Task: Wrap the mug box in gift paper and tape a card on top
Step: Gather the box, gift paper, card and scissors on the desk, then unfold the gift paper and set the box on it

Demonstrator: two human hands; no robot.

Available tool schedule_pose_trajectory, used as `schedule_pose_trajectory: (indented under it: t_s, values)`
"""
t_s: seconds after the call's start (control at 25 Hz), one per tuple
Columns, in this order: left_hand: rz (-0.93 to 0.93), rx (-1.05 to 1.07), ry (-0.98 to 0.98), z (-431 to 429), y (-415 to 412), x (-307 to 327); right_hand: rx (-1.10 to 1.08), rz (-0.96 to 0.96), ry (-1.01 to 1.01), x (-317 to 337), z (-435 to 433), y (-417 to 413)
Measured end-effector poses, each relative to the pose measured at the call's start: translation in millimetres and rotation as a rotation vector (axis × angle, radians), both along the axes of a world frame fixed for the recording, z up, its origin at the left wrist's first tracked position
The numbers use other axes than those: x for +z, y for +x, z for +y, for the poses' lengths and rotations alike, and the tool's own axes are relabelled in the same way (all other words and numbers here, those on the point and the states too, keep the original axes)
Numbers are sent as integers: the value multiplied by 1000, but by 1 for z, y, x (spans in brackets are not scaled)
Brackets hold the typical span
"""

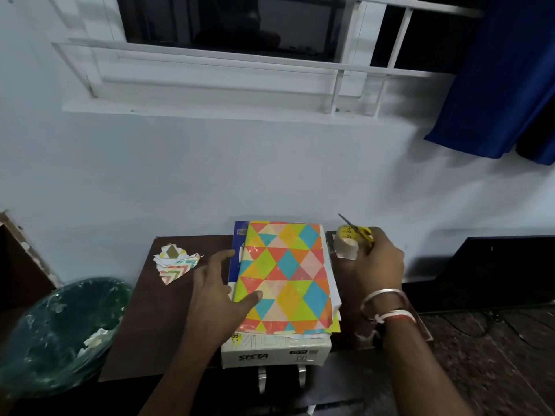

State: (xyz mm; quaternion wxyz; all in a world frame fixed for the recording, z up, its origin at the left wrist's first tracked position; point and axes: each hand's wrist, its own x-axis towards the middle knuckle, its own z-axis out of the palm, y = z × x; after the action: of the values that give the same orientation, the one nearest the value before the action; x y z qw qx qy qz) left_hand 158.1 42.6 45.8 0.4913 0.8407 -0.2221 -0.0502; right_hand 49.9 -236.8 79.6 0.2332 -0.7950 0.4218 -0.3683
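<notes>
A folded sheet of gift paper [288, 274] with bright triangles lies on top of a white mug box [274, 354] on a dark table [168, 295]. My left hand [217, 291] rests open at the paper's left edge, thumb on the sheet. My right hand [374, 262] is just right of the paper and grips a roll of tape [346, 243] together with yellow-handled scissors [362, 232], blades pointing away. A blue booklet [237, 250] pokes out under the paper's left side.
Torn scraps of patterned paper [175, 262] lie on the table's far left. A bin lined with a green bag [60, 331] stands left of the table. The wall is right behind the table. A dark low unit [486, 271] stands at the right.
</notes>
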Motion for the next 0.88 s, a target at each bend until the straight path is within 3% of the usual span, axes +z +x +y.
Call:
schedule_pose_trajectory:
  t_s: [0.24, 0.44, 0.56, 0.64, 0.68, 0.8, 0.88]
  values:
    - [19, -20, 38, 0, 8, -7, -58, 448, -201, -42, -55, 28]
    - [119, -16, 30, 2, 9, -9, 68, 657, -159, -52, -60, 42]
    - [292, -44, 8, 5, 5, 5, 74, 568, -114, -40, -49, 35]
    - [288, -65, 34, 1, -2, 13, 90, 367, -32, -29, -27, 26]
    - [285, -73, 41, 0, -6, 16, 125, 238, 88, -19, -10, 21]
    - [338, -109, -5, -4, -13, 21, 360, -145, 724, 3, 42, 2]
    - [308, -53, 0, -2, -7, 23, 456, -173, 775, -6, 51, -12]
